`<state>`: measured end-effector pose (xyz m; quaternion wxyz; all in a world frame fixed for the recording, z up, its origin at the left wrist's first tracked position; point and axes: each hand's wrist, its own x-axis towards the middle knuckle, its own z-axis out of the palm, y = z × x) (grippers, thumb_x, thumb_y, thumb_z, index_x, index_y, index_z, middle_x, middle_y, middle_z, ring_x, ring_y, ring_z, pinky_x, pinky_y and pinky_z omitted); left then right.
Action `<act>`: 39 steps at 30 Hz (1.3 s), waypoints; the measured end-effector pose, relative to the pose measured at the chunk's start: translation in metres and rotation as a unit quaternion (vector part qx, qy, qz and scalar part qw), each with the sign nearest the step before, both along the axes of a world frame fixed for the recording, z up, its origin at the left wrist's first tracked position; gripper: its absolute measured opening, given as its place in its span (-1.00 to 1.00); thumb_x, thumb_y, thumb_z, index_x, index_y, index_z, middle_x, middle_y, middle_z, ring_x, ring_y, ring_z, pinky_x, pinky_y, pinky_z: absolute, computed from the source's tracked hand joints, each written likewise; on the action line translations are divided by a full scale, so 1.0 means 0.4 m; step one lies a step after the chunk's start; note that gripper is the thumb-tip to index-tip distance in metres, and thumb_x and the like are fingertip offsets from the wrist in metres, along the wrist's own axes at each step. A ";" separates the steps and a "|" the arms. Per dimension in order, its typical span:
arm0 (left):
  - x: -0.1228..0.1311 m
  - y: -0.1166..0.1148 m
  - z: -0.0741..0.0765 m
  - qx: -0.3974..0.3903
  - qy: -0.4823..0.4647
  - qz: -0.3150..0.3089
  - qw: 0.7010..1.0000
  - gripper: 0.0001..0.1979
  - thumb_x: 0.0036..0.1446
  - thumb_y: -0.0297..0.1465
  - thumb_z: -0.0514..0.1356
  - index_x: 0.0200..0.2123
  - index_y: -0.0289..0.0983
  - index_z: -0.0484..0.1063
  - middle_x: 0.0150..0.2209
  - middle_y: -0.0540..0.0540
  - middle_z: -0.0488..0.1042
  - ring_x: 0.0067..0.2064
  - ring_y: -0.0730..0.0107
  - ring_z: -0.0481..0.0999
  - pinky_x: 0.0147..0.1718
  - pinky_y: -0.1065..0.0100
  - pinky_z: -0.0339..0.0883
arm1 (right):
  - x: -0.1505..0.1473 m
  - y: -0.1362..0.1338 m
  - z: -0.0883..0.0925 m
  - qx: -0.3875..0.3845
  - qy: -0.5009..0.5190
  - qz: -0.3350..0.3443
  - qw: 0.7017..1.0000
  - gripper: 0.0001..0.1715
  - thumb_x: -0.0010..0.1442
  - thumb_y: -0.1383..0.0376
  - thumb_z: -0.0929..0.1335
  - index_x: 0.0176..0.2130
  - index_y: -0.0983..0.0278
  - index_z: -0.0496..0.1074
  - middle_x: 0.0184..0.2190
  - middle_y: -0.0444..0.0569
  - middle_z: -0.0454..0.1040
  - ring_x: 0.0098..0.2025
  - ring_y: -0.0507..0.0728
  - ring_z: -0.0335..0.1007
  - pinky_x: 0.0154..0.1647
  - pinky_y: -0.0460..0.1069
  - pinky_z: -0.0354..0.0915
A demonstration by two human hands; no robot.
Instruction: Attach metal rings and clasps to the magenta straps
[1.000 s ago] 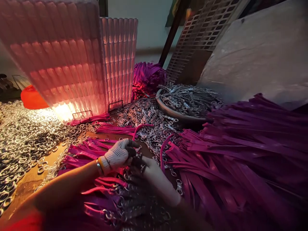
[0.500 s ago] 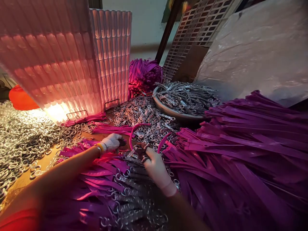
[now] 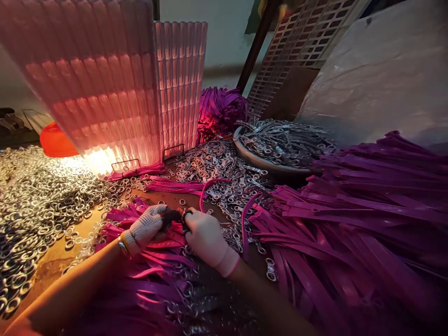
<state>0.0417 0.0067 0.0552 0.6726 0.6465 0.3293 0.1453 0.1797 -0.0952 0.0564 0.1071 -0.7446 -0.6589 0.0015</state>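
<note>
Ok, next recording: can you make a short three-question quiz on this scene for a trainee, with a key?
1. True or false: the left hand and the right hand are both gloved.
2. In the picture, where is the round basin relative to the ribbed panels? (a) left (b) right (c) directly below
3. What colour are the flat straps lying around the left hand?

Key: 1. True. 2. (b). 3. Purple-pink.
</note>
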 end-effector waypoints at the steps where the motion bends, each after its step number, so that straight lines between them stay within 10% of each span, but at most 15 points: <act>1: -0.001 0.003 -0.001 0.049 -0.002 -0.012 0.999 -0.73 0.18 -0.20 0.16 -0.41 -0.29 0.36 -0.65 0.08 0.23 -0.67 0.60 0.10 -0.68 0.51 -0.04 | -0.004 0.000 -0.001 0.005 -0.005 -0.005 1.000 -0.76 0.08 0.49 0.27 -0.27 0.31 0.48 -0.26 0.11 0.51 -0.27 0.19 0.41 -0.33 0.00 0.12; 7: -0.035 0.026 -0.039 0.305 0.029 -0.076 0.949 -0.88 0.09 -0.47 0.15 -0.45 -0.28 0.47 -0.44 -0.07 0.49 -0.41 0.39 0.35 -0.39 0.43 0.18 | -0.031 0.009 -0.023 0.011 -0.052 -0.002 0.999 -0.77 0.18 0.47 0.25 -0.29 0.32 0.48 -0.26 0.16 0.49 -0.28 0.20 0.39 -0.35 0.01 0.12; 13: -0.056 0.005 -0.067 0.243 -0.002 -0.045 0.969 -0.79 0.09 -0.46 0.13 -0.24 -0.26 0.55 -0.29 -0.12 0.55 -0.17 0.20 0.47 -0.08 0.30 0.31 | -0.040 0.004 -0.017 -0.008 0.006 -0.024 1.000 -0.73 0.11 0.50 0.25 -0.22 0.32 0.47 -0.24 0.12 0.51 -0.21 0.20 0.42 -0.26 -0.01 0.18; 21: -0.053 -0.001 -0.061 0.272 0.021 -0.049 0.961 -0.80 0.15 -0.45 0.07 -0.34 -0.35 0.50 -0.39 -0.06 0.52 -0.37 0.43 0.38 -0.35 0.44 0.25 | -0.013 0.028 0.047 -0.175 0.032 0.000 0.984 -0.77 0.20 0.37 0.27 -0.14 0.32 0.43 -0.27 0.11 0.58 -0.22 0.23 0.53 -0.38 -0.01 0.16; 29: -0.060 -0.010 -0.100 0.355 0.081 -0.068 0.929 -0.81 0.13 -0.54 0.04 -0.38 -0.35 0.45 -0.41 -0.06 0.50 -0.38 0.41 0.38 -0.38 0.43 0.20 | -0.049 0.024 0.030 -0.161 -0.069 0.082 0.981 -0.74 0.25 0.35 0.22 -0.13 0.36 0.43 -0.30 0.18 0.57 -0.26 0.33 0.55 -0.37 0.05 0.27; 39: -0.104 0.159 -0.029 0.332 0.126 -0.126 0.926 -0.83 0.04 -0.36 0.20 -0.33 -0.24 0.59 -0.35 -0.08 0.60 -0.32 0.30 0.51 -0.24 0.40 0.38 | 0.092 0.027 0.029 -0.161 -0.021 0.119 0.980 -0.76 0.30 0.24 0.29 -0.17 0.30 0.50 -0.20 0.09 0.56 -0.15 0.21 0.49 -0.20 0.00 0.27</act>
